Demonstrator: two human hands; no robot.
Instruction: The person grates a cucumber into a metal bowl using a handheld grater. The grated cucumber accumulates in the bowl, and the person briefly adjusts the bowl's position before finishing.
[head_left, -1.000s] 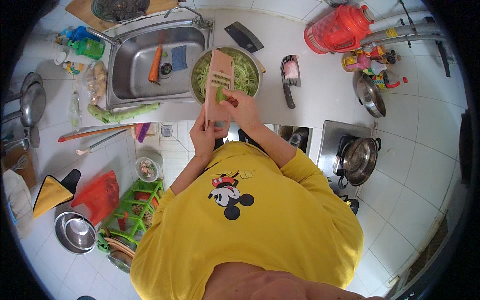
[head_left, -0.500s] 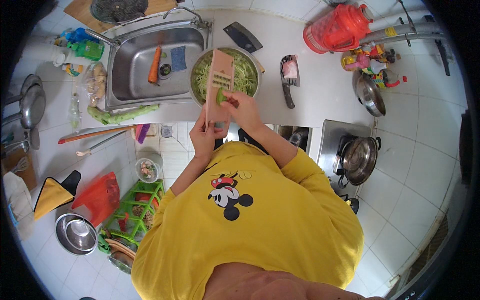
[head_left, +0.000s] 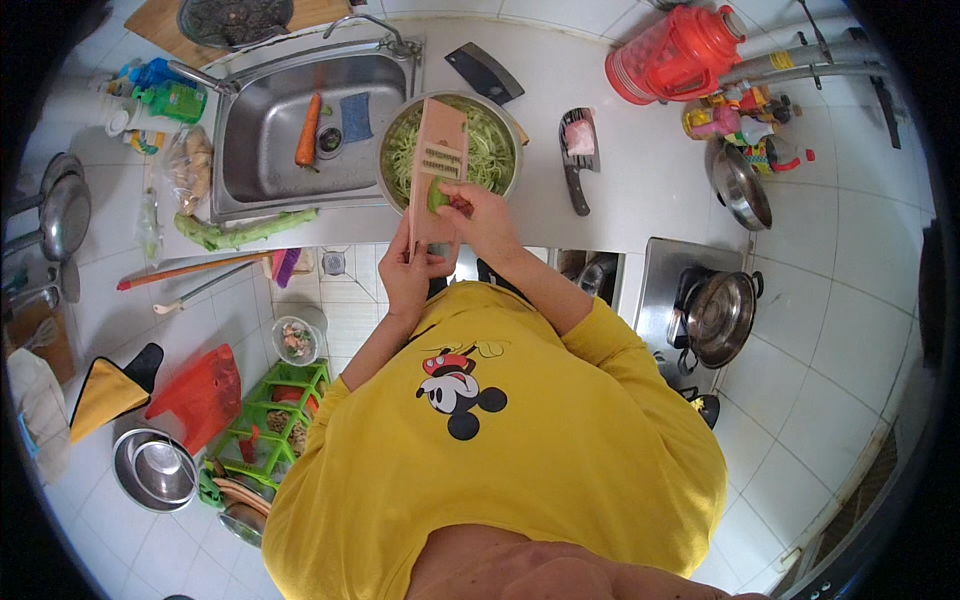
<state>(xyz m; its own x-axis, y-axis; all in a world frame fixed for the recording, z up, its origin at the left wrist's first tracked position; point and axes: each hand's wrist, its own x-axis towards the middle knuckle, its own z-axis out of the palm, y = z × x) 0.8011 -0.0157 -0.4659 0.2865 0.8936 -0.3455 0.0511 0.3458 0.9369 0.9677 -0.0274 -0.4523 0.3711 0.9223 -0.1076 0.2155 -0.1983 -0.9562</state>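
A pink flat grater (head_left: 442, 125) leans across a steel bowl (head_left: 517, 160), its far end over the bowl and its near end in my left hand (head_left: 408, 272), which is closed around it. Pale green shreds (head_left: 487, 150) fill much of the bowl. With my right hand (head_left: 485, 218) I pinch a small green vegetable piece (head_left: 437, 194) against the grater's face, just below the blade holes. Its exact kind cannot be made out, and my fingers hide part of it.
Left of the bowl is a steel sink (head_left: 262, 180) holding a carrot (head_left: 308, 135) and a blue sponge (head_left: 356, 117). A cleaver (head_left: 484, 73) and a knife (head_left: 576, 170) with pale pink meat lie on the counter. A red jug (head_left: 672, 55) and a stove pan (head_left: 720, 320) stand right.
My right hand has shifted slightly on the grater, and its fingers have turned so more of the green piece shows. The left hand and the grater stay nearly where they were.
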